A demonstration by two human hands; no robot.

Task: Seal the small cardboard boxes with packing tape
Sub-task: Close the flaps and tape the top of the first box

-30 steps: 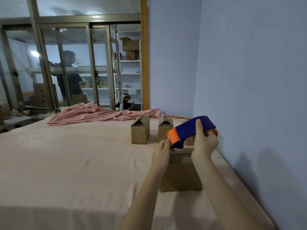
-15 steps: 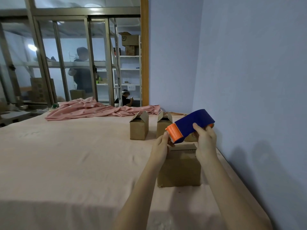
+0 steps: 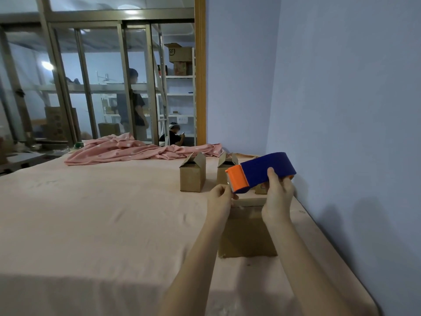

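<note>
A closed cardboard box (image 3: 247, 233) stands on the pink bed right in front of me. Above it I hold a blue tape dispenser (image 3: 264, 171) with an orange cutter end. My right hand (image 3: 279, 197) grips the dispenser from below, thumb up on its blue side. My left hand (image 3: 219, 201) pinches at the orange end, where the tape edge comes out; the tape itself is too thin to make out. Two more small boxes, one (image 3: 192, 174) with its flaps up and one (image 3: 224, 167) partly hidden by the dispenser, stand farther back.
The pink sheet of the bed (image 3: 102, 213) spreads wide to the left. A crumpled pink blanket (image 3: 127, 150) lies along the far edge. A blue wall (image 3: 341, 110) runs close on the right. Behind glass doors (image 3: 91, 87) stand shelves and two people.
Both hands and the dispenser have stayed almost in place above the near box, shifting slightly. The person behind the glass has walked to the right.
</note>
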